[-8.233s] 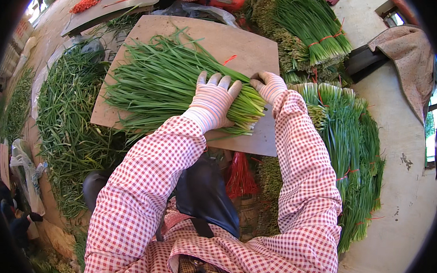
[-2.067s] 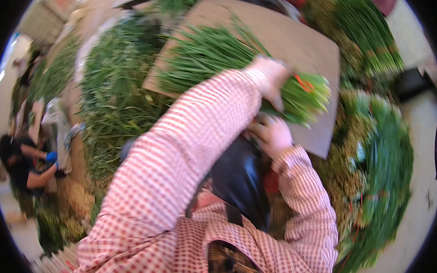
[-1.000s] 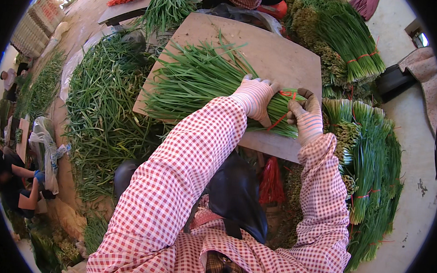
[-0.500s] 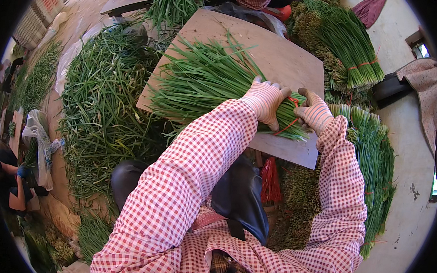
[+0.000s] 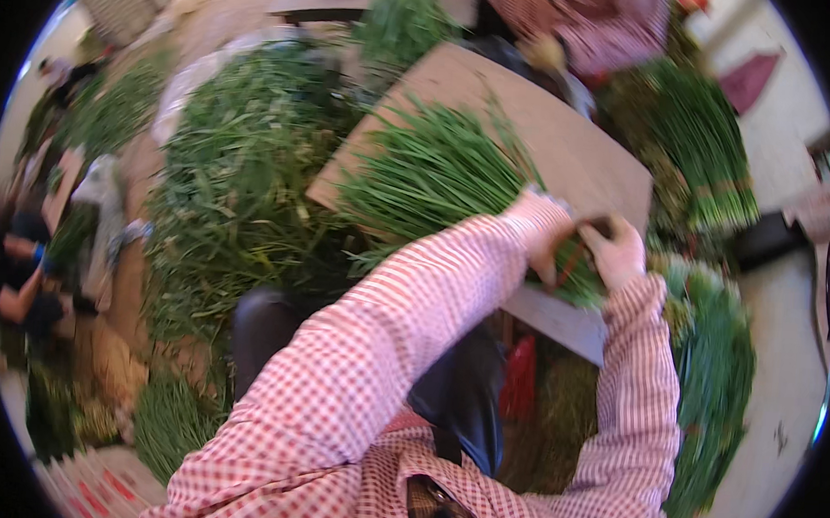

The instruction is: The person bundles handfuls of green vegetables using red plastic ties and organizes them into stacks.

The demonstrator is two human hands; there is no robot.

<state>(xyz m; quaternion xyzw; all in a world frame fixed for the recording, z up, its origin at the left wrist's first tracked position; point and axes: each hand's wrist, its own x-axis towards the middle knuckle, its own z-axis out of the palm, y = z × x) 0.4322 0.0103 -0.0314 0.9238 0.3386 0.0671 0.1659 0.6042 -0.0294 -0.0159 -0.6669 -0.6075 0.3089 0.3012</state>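
Where the left hand (image 5: 539, 229) covers the green bunch (image 5: 437, 172), blur hides detail.

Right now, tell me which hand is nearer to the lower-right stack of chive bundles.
Right. The right hand is just left of the upper end of the chive stack; the left hand is farther left, on the chive bunch.

The left arm (image 5: 384, 322) stretches over the near edge of the counter (image 5: 577, 155), its left hand (image 5: 542, 231) clasped palm-down, thumb toward that edge. The right arm (image 5: 644, 389) bends up to the counter's right side, its right hand (image 5: 617, 253) curled just beside the left, fingertips blurred.
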